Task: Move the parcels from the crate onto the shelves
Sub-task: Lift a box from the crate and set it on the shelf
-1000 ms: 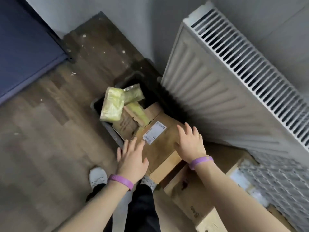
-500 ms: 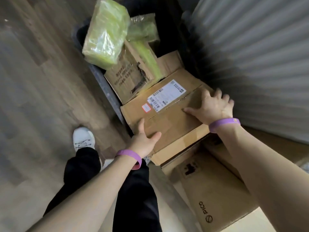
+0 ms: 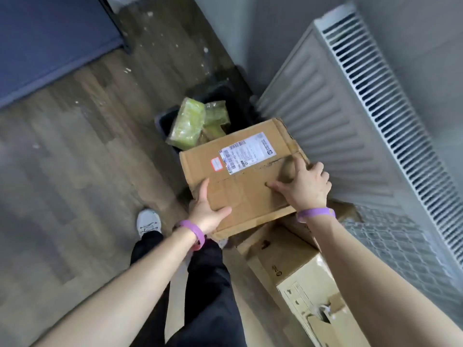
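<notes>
L hand [image 3: 208, 214] & R hand [image 3: 306, 190] grip parcel [image 3: 240, 176] edges; radiator [image 3: 325, 116] close rt, floor [image 3: 82, 176] lt.

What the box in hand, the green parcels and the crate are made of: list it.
The box looks like brown corrugated cardboard, matte, with creased edges and a paper label. The green parcels seem wrapped in glossy plastic film: it shines and wrinkles. The crate is dark and smooth, probably plastic; mostly hidden.
</notes>
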Demonstrator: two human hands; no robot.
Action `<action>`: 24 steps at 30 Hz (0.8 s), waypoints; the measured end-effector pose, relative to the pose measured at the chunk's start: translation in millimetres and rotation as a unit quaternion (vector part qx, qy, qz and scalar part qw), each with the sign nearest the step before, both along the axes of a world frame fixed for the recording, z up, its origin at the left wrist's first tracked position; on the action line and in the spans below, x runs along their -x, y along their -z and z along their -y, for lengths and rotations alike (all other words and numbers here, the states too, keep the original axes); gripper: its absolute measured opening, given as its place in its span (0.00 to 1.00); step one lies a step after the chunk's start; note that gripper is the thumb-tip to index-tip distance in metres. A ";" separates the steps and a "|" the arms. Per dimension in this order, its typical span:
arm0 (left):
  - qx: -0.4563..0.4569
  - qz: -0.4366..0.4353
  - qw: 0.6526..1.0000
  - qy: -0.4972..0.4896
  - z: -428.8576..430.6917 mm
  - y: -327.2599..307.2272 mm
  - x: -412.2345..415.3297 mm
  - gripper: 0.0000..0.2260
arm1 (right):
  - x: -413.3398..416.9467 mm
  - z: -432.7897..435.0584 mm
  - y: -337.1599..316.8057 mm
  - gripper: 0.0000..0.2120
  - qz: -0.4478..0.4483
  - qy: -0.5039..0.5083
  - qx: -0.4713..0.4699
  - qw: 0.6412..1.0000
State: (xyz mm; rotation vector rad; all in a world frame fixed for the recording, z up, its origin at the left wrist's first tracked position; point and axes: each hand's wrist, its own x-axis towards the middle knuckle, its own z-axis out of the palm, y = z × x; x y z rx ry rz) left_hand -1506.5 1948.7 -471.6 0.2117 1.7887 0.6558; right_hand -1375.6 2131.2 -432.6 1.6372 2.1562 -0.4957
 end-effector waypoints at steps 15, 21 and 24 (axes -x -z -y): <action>-0.238 -0.357 0.897 -0.107 96.3 -307.3 264.3 0.41 | 237.9 109.3 -275.0 0.43 -0.363 -0.054 -0.153 0.917; -0.257 -0.440 0.836 -0.204 188.3 -383.4 333.8 0.41 | 333.7 181.3 -333.2 0.41 -0.507 -0.104 -0.130 0.846; -0.252 -0.490 0.800 -0.240 228.1 -412.0 349.0 0.40 | 364.0 210.8 -348.4 0.41 -0.557 -0.130 -0.114 0.813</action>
